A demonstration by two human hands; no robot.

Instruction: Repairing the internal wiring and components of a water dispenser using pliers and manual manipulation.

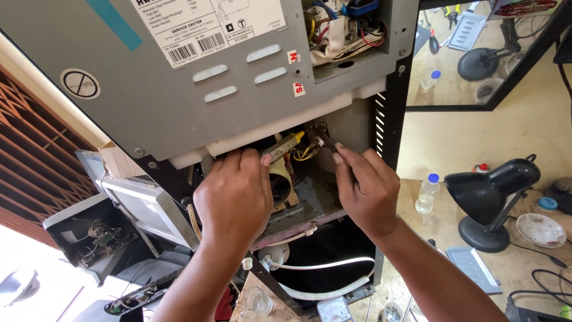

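A grey appliance [179, 101] with its back panel open fills the upper view. My left hand [235, 194] reaches into the open lower compartment, fingers pinching a small beige component [285, 144] with yellow wires [305, 152]. Across from it, my right hand [364, 188] grips a thin dark metal tool [323, 138] whose tip meets the wire terminals. A round beige tank part [281, 186] sits between the two hands. White hoses [325, 280] curve below the compartment.
A black desk lamp [491, 194] stands right on the wooden bench, beside a clear plastic bottle [426, 194] and a white bowl [541, 229]. An opened white device [98, 235] lies at left. A mirror [488, 53] leans at the upper right.
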